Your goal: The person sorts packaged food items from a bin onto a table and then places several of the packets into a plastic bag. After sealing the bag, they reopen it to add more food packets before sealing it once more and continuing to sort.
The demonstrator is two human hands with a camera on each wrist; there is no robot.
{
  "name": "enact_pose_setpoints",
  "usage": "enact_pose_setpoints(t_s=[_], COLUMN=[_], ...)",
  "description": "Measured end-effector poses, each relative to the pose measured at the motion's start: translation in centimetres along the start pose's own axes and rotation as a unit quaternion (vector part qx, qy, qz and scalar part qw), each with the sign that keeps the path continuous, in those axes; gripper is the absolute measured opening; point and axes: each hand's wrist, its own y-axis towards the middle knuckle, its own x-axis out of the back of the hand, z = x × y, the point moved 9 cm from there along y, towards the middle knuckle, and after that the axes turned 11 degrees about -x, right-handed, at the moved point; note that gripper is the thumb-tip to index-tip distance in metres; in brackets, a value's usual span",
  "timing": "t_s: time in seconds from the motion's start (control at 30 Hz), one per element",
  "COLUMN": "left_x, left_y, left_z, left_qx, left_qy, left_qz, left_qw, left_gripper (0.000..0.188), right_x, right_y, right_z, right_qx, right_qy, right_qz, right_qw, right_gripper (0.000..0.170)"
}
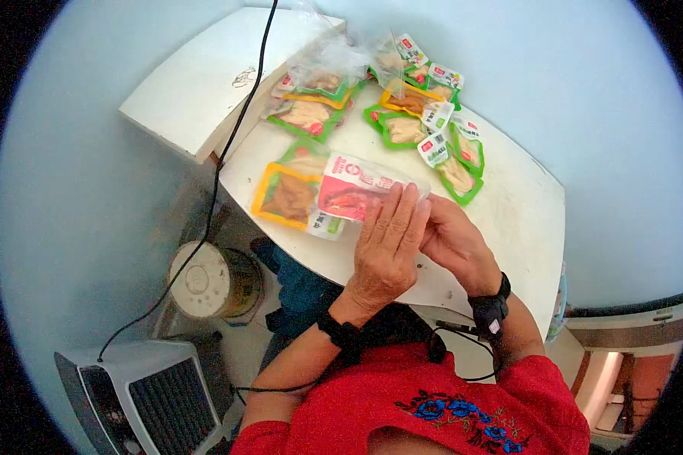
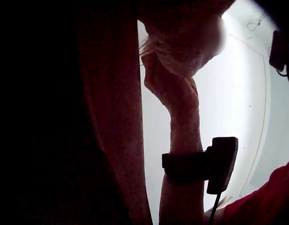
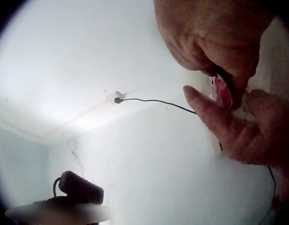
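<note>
A red-and-white food pouch (image 1: 354, 191) printed with a picture of reddish meat is up in front of me at the table's near side. My left hand (image 1: 387, 258) lies across its right part, fingers straight and side by side. My right hand (image 1: 459, 243) grips the pouch's right edge, partly behind the left fingers. In the right wrist view a red bit of the pouch (image 3: 221, 91) shows between the two hands. Just left of it lie a yellow-edged pouch (image 1: 284, 196) and a green-edged pouch (image 1: 303, 158). The left wrist view is mostly dark.
Several green- and yellow-edged pouches (image 1: 402, 130) are spread over the back of the white table (image 1: 520, 205). Clear plastic bags (image 1: 330, 57) lie by the raised white board (image 1: 205, 76). A black cable (image 1: 218, 171) hangs at the left, above a lidded bucket (image 1: 199, 279) and a heater-like box (image 1: 148, 394).
</note>
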Motion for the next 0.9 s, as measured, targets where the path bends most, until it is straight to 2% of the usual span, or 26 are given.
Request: enact_pose_setpoints(t_s=[0.03, 0.07, 0.17, 0.27, 0.37, 0.43, 0.5, 0.57, 0.63, 0.67, 0.73, 0.9], left_x=[0.0, 0.0, 0.1, 0.2, 0.2, 0.1, 0.0, 0.0, 0.1, 0.1, 0.0, -0.1], left_y=[-0.1, -0.1, -0.1, 0.0, -0.1, -0.2, -0.2, -0.3, -0.2, -0.2, -0.3, -0.4], left_z=[0.0, 0.1, -0.1, -0.2, -0.1, -0.1, -0.2, -0.2, -0.2, -0.2, -0.2, -0.3], left_qx=[-0.003, -0.006, -0.021, -0.019, -0.016, -0.014, -0.017, -0.021, -0.022, -0.024, -0.021, -0.027], left_qy=[-0.007, -0.014, -0.028, -0.037, -0.042, -0.039, -0.037, -0.036, -0.035, -0.035, -0.031, -0.028], left_qz=[-0.004, -0.007, -0.013, -0.011, -0.013, -0.007, -0.005, -0.006, -0.004, -0.001, 0.002, 0.006], left_qw=[1.000, 1.000, 0.999, 0.999, 0.999, 0.999, 0.999, 0.999, 0.999, 0.999, 0.999, 0.999], left_gripper=[0.044, 0.044, 0.048, 0.043, 0.044, 0.044, 0.044, 0.044, 0.044, 0.044, 0.044, 0.040], right_x=[-0.5, -1.6, -5.5, -5.2, -2.9, -3.2, -3.5, -4.3, -4.0, -3.9, -3.3, -3.2], right_y=[-0.3, -0.7, -3.4, -1.7, -1.0, -0.5, -0.4, -0.8, -0.2, 0.1, 1.1, 2.6], right_z=[1.3, 2.3, 7.1, 6.1, 4.0, 3.3, 3.3, 4.5, 3.9, 3.6, 2.5, 1.4], right_qx=[0.060, 0.116, 0.278, 0.176, 0.246, 0.165, 0.153, 0.212, 0.216, 0.218, 0.174, 0.173], right_qy=[-0.253, -0.488, -0.394, -0.317, -0.364, -0.131, -0.104, -0.290, -0.318, -0.331, -0.230, -0.263], right_qz=[-0.037, -0.073, -0.078, -0.059, -0.110, -0.078, -0.064, -0.071, -0.079, -0.084, -0.068, -0.058], right_qw=[0.965, 0.862, 0.873, 0.930, 0.892, 0.974, 0.981, 0.931, 0.920, 0.914, 0.955, 0.947], right_gripper=[0.034, 0.038, 0.042, 0.041, 0.042, 0.042, 0.042, 0.040, 0.037, 0.036, 0.034, 0.031])
